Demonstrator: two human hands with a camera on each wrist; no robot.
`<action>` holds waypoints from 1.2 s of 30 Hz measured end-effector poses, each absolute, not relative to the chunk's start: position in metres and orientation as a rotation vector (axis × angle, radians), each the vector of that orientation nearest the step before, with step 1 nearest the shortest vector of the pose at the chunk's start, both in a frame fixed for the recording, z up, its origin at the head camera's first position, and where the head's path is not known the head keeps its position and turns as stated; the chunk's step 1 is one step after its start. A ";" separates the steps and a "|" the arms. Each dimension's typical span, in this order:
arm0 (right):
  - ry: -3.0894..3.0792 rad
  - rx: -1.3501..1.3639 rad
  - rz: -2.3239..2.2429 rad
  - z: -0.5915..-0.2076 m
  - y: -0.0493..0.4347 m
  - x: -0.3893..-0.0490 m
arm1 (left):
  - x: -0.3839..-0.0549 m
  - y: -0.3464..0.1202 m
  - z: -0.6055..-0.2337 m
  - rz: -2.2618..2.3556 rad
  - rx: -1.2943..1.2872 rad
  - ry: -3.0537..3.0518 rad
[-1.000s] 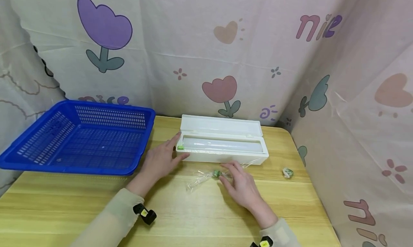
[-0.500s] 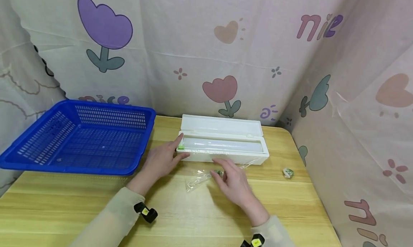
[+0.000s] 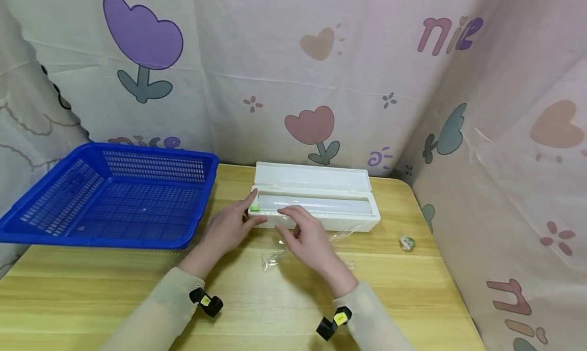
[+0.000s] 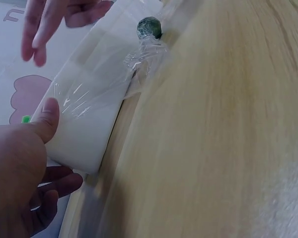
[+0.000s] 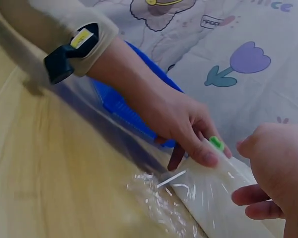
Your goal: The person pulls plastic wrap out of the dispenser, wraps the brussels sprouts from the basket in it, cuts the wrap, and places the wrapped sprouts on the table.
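A white cling film box (image 3: 316,223) lies on the table with its lid raised and a roll inside. At its left end my left hand (image 3: 227,227) grips the box, thumb on the front and index finger at the end wall. My right hand (image 3: 307,236) hovers over the front left part of the box, fingers loosely bent, holding nothing. Clear film (image 4: 79,96) hangs from the box over its front onto the table. A dark green ball (image 4: 149,28) sits in this film in the left wrist view; in the head view the right hand hides it. A green slider (image 3: 255,208) sits by my left fingers.
A blue plastic basket (image 3: 194,228) stands at the left of the wooden table (image 3: 257,310). Toward the right edge lies a small green-and-white wrapped piece (image 3: 407,243). A printed cloth (image 3: 257,45) hangs behind the table and along its right side.
My right hand has moved left and up, from beside the green ball to above the box's front left part. The left hand has stayed at the box's left end.
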State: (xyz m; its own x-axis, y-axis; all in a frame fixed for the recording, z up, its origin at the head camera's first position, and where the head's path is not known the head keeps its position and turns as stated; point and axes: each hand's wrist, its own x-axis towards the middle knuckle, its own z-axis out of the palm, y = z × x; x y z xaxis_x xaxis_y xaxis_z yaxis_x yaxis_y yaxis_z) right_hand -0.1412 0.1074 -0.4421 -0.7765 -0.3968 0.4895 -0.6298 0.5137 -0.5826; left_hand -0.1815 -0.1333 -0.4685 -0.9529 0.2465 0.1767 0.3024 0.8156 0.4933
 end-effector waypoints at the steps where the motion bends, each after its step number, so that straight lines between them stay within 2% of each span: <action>1: -2.477 0.854 1.156 -0.441 0.104 -0.144 | -0.182 -0.134 -0.469 -0.830 -0.437 -2.892; 18: -2.641 0.794 1.067 -0.429 0.057 -0.177 | -0.182 -0.136 -0.466 -0.864 -0.443 -2.913; 36: -2.732 0.776 0.882 -0.430 0.042 -0.186 | -0.182 -0.135 -0.468 -0.915 -0.422 -2.907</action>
